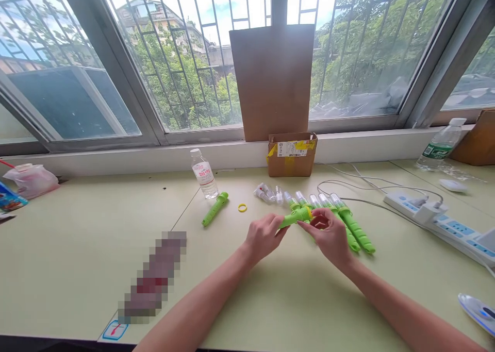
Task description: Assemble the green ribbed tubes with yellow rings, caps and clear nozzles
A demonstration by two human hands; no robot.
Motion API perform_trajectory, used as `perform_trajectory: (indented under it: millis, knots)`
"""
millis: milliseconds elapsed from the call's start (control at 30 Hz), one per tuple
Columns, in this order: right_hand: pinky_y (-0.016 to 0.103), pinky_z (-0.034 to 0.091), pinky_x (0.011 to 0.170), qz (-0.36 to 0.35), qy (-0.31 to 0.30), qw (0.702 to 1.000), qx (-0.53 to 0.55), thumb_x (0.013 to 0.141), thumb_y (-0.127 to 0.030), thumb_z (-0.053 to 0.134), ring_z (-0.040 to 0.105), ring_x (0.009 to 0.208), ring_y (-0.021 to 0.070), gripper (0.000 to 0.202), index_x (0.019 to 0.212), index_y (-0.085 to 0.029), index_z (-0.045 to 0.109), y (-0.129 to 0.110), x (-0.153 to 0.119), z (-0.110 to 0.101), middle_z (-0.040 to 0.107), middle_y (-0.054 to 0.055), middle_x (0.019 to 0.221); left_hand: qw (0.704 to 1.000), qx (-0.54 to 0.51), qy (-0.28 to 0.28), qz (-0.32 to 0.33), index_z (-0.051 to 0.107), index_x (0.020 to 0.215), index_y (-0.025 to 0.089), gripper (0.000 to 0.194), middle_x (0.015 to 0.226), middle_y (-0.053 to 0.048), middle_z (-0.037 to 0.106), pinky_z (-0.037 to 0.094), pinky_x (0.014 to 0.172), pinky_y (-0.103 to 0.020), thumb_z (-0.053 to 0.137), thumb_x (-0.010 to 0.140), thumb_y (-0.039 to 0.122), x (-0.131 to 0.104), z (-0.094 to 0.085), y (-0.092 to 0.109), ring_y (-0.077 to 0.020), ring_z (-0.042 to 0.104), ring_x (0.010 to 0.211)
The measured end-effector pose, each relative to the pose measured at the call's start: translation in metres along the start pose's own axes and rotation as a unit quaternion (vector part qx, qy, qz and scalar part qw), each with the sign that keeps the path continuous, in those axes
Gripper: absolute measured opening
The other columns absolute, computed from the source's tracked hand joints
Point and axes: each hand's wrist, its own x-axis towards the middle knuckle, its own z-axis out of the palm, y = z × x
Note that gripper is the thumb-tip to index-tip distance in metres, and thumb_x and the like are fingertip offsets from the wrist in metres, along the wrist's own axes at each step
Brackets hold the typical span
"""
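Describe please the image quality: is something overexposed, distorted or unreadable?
In the head view, bright daylight from the windows partly washes out the sky and leaves the cardboard panel darker; also there, outer window frames lean, suggesting wide-angle distortion; same head view, a pixelated patch hides detail left of the left hand.

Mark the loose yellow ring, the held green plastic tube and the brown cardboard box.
Loose yellow ring (243,211): head view, near edge.
Held green plastic tube (294,218): head view, body.
Brown cardboard box (302,167): head view, front wall.

The table (294,300) bears green tubes (356,228) and a yellow ring (242,210).
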Motion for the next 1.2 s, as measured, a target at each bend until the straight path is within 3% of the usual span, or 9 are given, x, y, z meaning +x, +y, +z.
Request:
perform_trajectory:
  millis: [100, 300, 500, 700, 1033, 1200]
  knots:
    - [0.026, 0.044, 0.04, 0.019, 0.002, 1.0, 0.015, 0.062, -0.053, 0.078, 0.056, 0.048, 0.0153, 0.047, 0.084, -0.02, 0.053, 0.001, 0.001, 0.0, 0.06, -0.001, 0.061, 1.0, -0.027, -0.011, -0.006, 0.063, 0.096, 0.022, 0.02, 0.09, -0.008, 0.069, 0.042, 0.062, -0.024, 0.05, 0.089, 0.036, 0.001, -0.007, 0.001, -0.0184, 0.064, 0.079]
    - [0.028, 0.049, 0.048, 0.032, -0.012, 0.999, 0.018, 0.062, -0.055, 0.076, 0.06, 0.059, 0.0178, 0.048, 0.083, -0.019, 0.053, 0.006, 0.001, 0.001, 0.061, 0.004, 0.072, 0.984, -0.132, -0.076, -0.09, 0.066, 0.097, 0.023, 0.032, 0.091, -0.012, 0.069, 0.043, 0.071, -0.03, 0.055, 0.083, 0.049, 0.002, -0.014, -0.001, -0.023, 0.063, 0.08]
    - [0.029, 0.051, 0.051, 0.032, -0.052, 0.998, 0.026, 0.067, -0.05, 0.075, 0.06, 0.064, 0.0176, 0.043, 0.085, -0.02, 0.05, 0.004, 0.001, 0.0, 0.059, 0.003, 0.078, 0.991, -0.087, -0.071, -0.074, 0.067, 0.096, 0.022, 0.032, 0.078, -0.011, 0.066, 0.039, 0.062, -0.026, 0.054, 0.083, 0.049, 0.002, -0.015, -0.003, -0.0197, 0.06, 0.068]
    - [0.03, 0.054, 0.055, 0.015, -0.067, 0.997, 0.019, 0.07, -0.049, 0.074, 0.062, 0.069, 0.018, 0.042, 0.089, -0.02, 0.051, 0.001, 0.001, -0.001, 0.06, 0.004, 0.081, 0.994, -0.051, -0.072, -0.069, 0.064, 0.097, 0.021, 0.03, 0.081, -0.009, 0.069, 0.037, 0.06, -0.025, 0.051, 0.086, 0.046, 0.002, -0.015, -0.003, -0.0181, 0.061, 0.065]
    - [0.031, 0.054, 0.055, 0.033, -0.057, 0.997, 0.032, 0.068, -0.05, 0.074, 0.061, 0.065, 0.0177, 0.041, 0.085, -0.02, 0.052, 0.01, 0.0, 0.0, 0.06, 0.003, 0.077, 0.977, -0.141, -0.065, -0.146, 0.064, 0.092, 0.023, 0.028, 0.067, -0.002, 0.064, 0.035, 0.058, -0.025, 0.058, 0.081, 0.048, 0.006, -0.02, 0.008, -0.0135, 0.052, 0.052]
    - [0.033, 0.056, 0.055, 0.036, -0.069, 0.996, 0.045, 0.067, -0.052, 0.074, 0.061, 0.064, 0.0181, 0.044, 0.087, -0.02, 0.052, 0.012, 0.002, -0.002, 0.06, 0.003, 0.076, 0.949, -0.228, -0.071, -0.206, 0.063, 0.084, 0.021, 0.029, 0.056, 0.002, 0.056, 0.031, 0.051, -0.022, 0.061, 0.078, 0.049, 0.009, -0.021, 0.012, -0.0099, 0.043, 0.047]
